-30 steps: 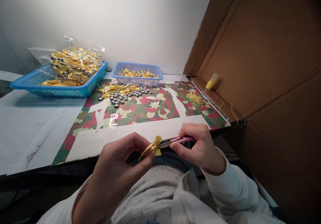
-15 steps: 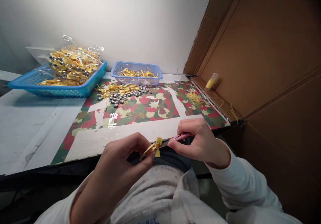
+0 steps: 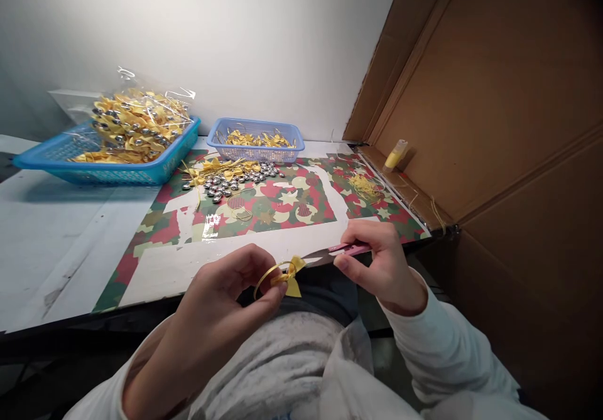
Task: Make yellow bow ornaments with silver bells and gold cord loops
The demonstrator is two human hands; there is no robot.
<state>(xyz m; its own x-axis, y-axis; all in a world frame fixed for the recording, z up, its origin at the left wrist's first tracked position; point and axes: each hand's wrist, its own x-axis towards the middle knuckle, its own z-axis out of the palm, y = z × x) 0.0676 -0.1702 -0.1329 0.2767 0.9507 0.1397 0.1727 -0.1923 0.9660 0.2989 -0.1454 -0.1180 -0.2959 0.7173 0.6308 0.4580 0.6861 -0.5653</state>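
Observation:
Between thumb and fingers, my left hand [image 3: 235, 288] pinches a yellow ribbon bow [image 3: 293, 275] with a gold looped cord, held over the table's front edge. My right hand [image 3: 377, 260] is closed on a pink-handled tool [image 3: 349, 249], whose metal tip points left toward the bow. A small gap lies between tip and bow. Beyond my hands, silver bells [image 3: 223, 188] lie in a loose pile beside yellow bows with gold cords [image 3: 226, 169].
At the back left, a blue basket [image 3: 179, 156] bears a clear bag of yellow bows. A smaller basket [image 3: 257, 154] holds more bows. Yellow scraps [image 3: 365, 188] lie at the right, near a yellow-filled container [image 3: 396, 155] by the cardboard wall [image 3: 509, 93].
My right hand has moved right with the pink tool, and its tip has come away from the bow. The bow and its loop are turned more toward the camera.

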